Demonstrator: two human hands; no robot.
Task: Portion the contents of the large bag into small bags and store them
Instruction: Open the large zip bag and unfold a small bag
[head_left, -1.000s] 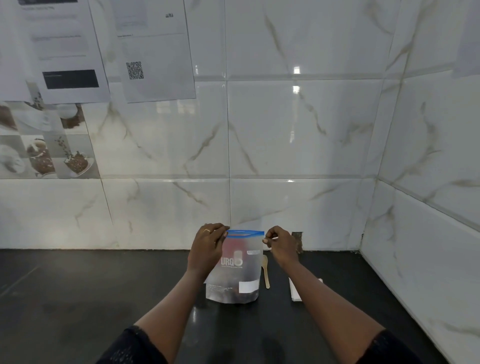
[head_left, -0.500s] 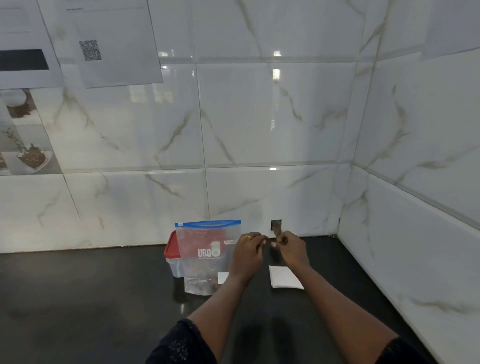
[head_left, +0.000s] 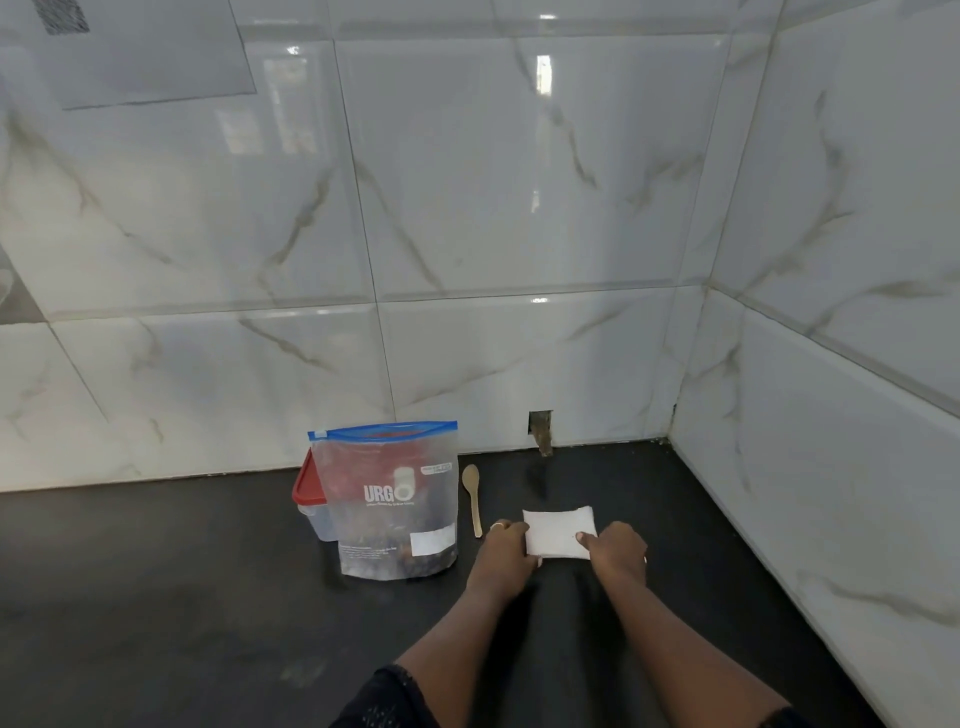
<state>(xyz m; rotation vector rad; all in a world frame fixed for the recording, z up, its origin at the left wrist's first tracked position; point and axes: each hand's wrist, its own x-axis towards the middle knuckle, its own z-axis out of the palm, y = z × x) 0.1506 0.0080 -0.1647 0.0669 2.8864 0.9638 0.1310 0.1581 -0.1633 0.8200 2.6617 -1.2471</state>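
Fingers (head_left: 511, 529) of the left hand (head_left: 504, 548) curl round the left edge of the small bags (head_left: 557, 530), a flat white stack lying on the dark table (head_left: 156, 597). The fingers of the right hand (head_left: 617, 552) pinch its near right corner, thumb on top. Both hands hold the stack low, and I cannot tell whether it is lifted or resting on the surface.

The large bag (head_left: 397, 501) stands upright just to the left of the hands, apart from them. It has a blue zip strip along the top and dark contents settled in the bottom third. Whether the zip is sealed or parted is not clear. A spoon (head_left: 471, 500) lies between it and the stack, bowl end toward the wall (head_left: 519, 208). A box (head_left: 310, 501) with a red lid sits behind the large bag's left side, partly hidden by it.

By my reading the task is at its very start. No filled small bag is in view, the spoon is untouched, and the contents look undisturbed. What the hands have in hand seems to be preparation: getting one bag off the stack. Nearly everything is left to do. That means separating and opening a small bag, scooping portions from the large bag, closing each one and putting them away, probably in the box.
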